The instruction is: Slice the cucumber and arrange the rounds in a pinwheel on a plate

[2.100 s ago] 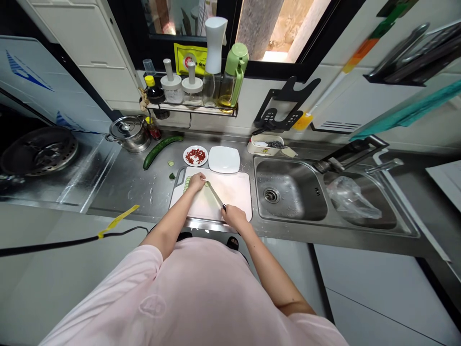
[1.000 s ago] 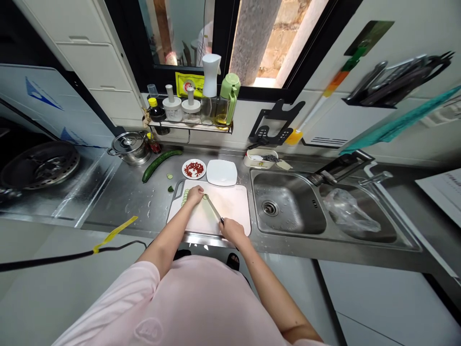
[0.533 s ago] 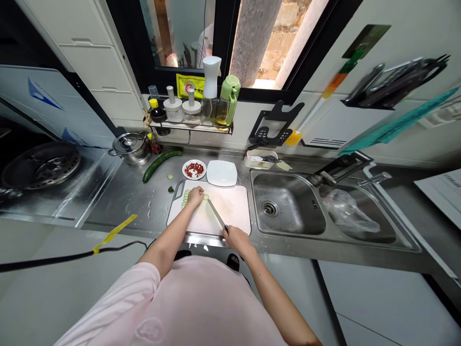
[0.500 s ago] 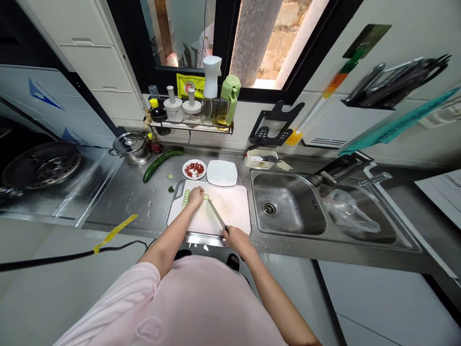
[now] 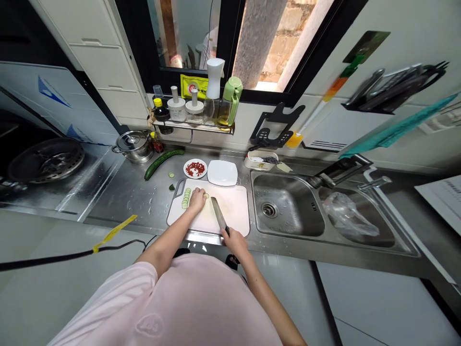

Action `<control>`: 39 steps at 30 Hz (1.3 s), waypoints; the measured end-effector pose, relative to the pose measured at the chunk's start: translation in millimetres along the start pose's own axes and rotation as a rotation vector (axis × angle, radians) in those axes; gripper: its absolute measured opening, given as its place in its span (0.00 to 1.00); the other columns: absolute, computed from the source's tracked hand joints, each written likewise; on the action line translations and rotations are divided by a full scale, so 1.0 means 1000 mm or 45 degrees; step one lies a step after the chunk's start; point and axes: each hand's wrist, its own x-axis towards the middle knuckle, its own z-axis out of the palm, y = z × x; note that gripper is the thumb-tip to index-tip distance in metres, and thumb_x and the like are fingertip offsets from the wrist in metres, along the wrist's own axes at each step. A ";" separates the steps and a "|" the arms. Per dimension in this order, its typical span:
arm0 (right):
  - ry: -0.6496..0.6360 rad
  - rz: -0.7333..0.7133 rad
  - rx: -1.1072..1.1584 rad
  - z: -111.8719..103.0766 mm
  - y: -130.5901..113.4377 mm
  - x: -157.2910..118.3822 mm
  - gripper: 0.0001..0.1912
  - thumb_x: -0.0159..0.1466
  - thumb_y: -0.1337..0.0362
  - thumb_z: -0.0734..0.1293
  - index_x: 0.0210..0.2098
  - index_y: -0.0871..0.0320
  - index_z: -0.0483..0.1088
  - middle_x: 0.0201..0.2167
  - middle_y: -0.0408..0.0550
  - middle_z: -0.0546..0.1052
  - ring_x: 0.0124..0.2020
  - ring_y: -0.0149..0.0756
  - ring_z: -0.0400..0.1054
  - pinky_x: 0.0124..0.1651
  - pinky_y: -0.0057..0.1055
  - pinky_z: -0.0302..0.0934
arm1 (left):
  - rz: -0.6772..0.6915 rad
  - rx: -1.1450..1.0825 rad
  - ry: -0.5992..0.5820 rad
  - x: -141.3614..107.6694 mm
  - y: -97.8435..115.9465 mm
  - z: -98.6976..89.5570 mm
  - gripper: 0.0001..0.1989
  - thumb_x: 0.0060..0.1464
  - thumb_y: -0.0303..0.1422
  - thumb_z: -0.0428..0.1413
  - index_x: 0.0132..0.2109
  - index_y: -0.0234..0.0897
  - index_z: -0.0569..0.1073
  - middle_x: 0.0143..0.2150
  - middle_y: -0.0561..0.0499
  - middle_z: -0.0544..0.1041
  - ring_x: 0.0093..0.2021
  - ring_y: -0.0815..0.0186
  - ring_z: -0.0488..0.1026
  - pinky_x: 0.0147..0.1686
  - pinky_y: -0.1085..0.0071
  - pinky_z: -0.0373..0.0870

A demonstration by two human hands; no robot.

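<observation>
On the white cutting board [image 5: 236,206], my right hand [image 5: 236,241] is wrapped around the black handle of a kitchen knife [image 5: 218,213]. The blade lies low over the board, its tip pointing away from me and apart from the other hand. My left hand [image 5: 198,199] is closed at the board's left half, its fingers bent down on cucumber slices [image 5: 206,195]. Only a little pale green shows past the fingertips; the rest is hidden. Left of that hand, a row of overlapping cucumber slices [image 5: 186,198] lies on the board.
Behind the board stand a plate of chopped red pieces [image 5: 195,168] and a white plate [image 5: 222,172]. A whole cucumber [image 5: 162,163], cucumber scraps [image 5: 171,187] and a steel pot [image 5: 134,146] are at left. The sink [image 5: 288,204] adjoins at right, below a wall-mounted knife holder [image 5: 367,106].
The knife has moved slightly right, away from my left hand, and its blade has turned to show more of its flat side. My left hand has shifted slightly, with its fingers lower over the slices.
</observation>
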 end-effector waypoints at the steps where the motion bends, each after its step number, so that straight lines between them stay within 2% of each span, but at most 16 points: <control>1: 0.001 0.010 0.019 0.001 0.001 0.000 0.26 0.67 0.48 0.50 0.43 0.58 0.69 0.41 0.55 0.76 0.45 0.42 0.69 0.41 0.31 0.57 | -0.010 -0.013 0.010 0.001 0.000 0.000 0.09 0.54 0.28 0.51 0.43 0.36 0.70 0.45 0.44 0.68 0.48 0.61 0.65 0.50 0.67 0.59; 8: -0.003 0.024 0.101 0.006 0.008 0.004 0.26 0.66 0.47 0.50 0.43 0.59 0.70 0.42 0.56 0.76 0.45 0.42 0.69 0.41 0.31 0.57 | -0.179 -0.289 0.039 -0.002 -0.002 0.001 0.04 0.52 0.33 0.54 0.35 0.37 0.70 0.30 0.51 0.73 0.32 0.67 0.69 0.35 0.72 0.63; 13: -0.013 0.006 0.096 0.006 0.010 0.007 0.27 0.66 0.47 0.50 0.43 0.59 0.70 0.41 0.56 0.76 0.45 0.42 0.69 0.40 0.30 0.57 | -0.230 -0.492 0.100 -0.030 -0.010 -0.007 0.05 0.49 0.31 0.54 0.36 0.37 0.70 0.31 0.52 0.74 0.31 0.70 0.71 0.34 0.75 0.65; 17: -0.012 -0.005 0.089 0.005 0.009 0.008 0.27 0.66 0.47 0.49 0.43 0.59 0.70 0.41 0.56 0.76 0.45 0.42 0.69 0.40 0.30 0.57 | -0.320 -0.536 0.142 -0.056 -0.030 -0.018 0.06 0.49 0.31 0.54 0.37 0.38 0.70 0.31 0.52 0.75 0.30 0.71 0.70 0.33 0.76 0.66; 22: -0.016 -0.014 0.077 0.003 0.007 0.009 0.26 0.67 0.48 0.50 0.43 0.59 0.69 0.41 0.56 0.76 0.44 0.42 0.69 0.39 0.30 0.57 | -0.495 -0.462 0.197 -0.074 -0.057 -0.029 0.08 0.48 0.31 0.54 0.39 0.40 0.69 0.30 0.55 0.74 0.30 0.71 0.71 0.34 0.76 0.66; 25: -0.022 -0.004 0.059 0.002 0.006 0.009 0.25 0.67 0.48 0.50 0.42 0.59 0.69 0.41 0.55 0.75 0.44 0.42 0.69 0.39 0.30 0.57 | -0.533 -0.430 0.196 -0.078 -0.065 -0.032 0.09 0.47 0.31 0.54 0.39 0.40 0.69 0.30 0.55 0.74 0.30 0.71 0.70 0.34 0.76 0.65; 33: -0.018 -0.001 0.061 0.002 0.006 0.010 0.26 0.67 0.48 0.50 0.42 0.59 0.70 0.41 0.55 0.76 0.44 0.41 0.69 0.39 0.30 0.56 | -0.492 -0.192 0.236 -0.079 -0.072 -0.038 0.07 0.50 0.32 0.53 0.39 0.42 0.68 0.31 0.56 0.74 0.32 0.69 0.70 0.34 0.74 0.60; 39: -0.026 0.017 0.059 0.001 0.006 0.011 0.26 0.67 0.48 0.50 0.43 0.59 0.70 0.42 0.56 0.76 0.45 0.41 0.69 0.41 0.29 0.56 | -0.482 -0.053 0.202 -0.080 -0.070 -0.040 0.07 0.50 0.32 0.53 0.40 0.43 0.68 0.32 0.55 0.76 0.36 0.66 0.72 0.39 0.71 0.58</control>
